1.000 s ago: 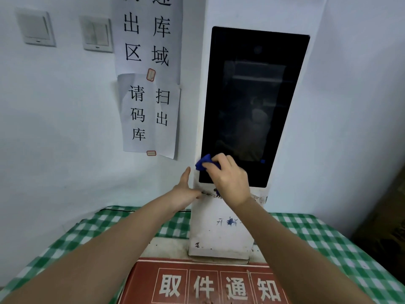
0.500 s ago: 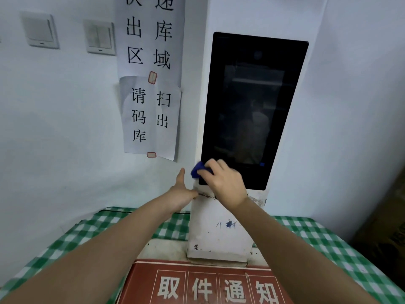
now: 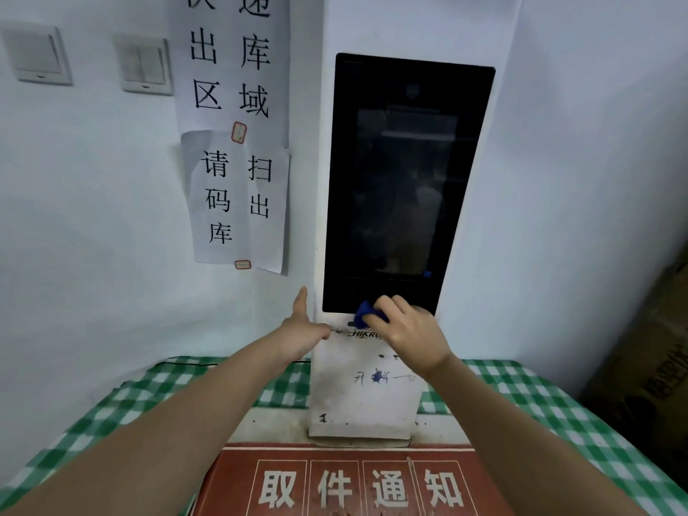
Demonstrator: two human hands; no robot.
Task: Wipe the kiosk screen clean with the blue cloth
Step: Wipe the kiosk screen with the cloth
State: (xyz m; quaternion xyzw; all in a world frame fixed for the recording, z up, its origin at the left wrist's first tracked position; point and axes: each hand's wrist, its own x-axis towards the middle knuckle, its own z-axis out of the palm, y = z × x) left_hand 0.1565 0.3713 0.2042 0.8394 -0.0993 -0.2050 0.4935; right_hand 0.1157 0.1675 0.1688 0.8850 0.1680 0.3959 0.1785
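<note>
A tall white kiosk (image 3: 363,389) stands on the table with a dark, switched-off screen (image 3: 405,180) in its upper part. My right hand (image 3: 409,331) is closed around a small blue cloth (image 3: 366,313) and presses it on the bottom edge of the screen, a little left of centre. Only a corner of the cloth shows past the fingers. My left hand (image 3: 303,325) rests flat against the kiosk's left side just below the screen, thumb pointing up, fingers hidden behind the edge.
A green-and-white checked tablecloth (image 3: 540,400) covers the table. A red sign with white characters (image 3: 357,486) lies in front of the kiosk. Paper notices (image 3: 234,195) and two light switches (image 3: 143,65) hang on the left wall. A cardboard box (image 3: 655,359) stands at right.
My right hand has slid the cloth rightwards along the bottom edge of the screen, from the lower left corner toward the middle. The left hand stays on the kiosk's side.
</note>
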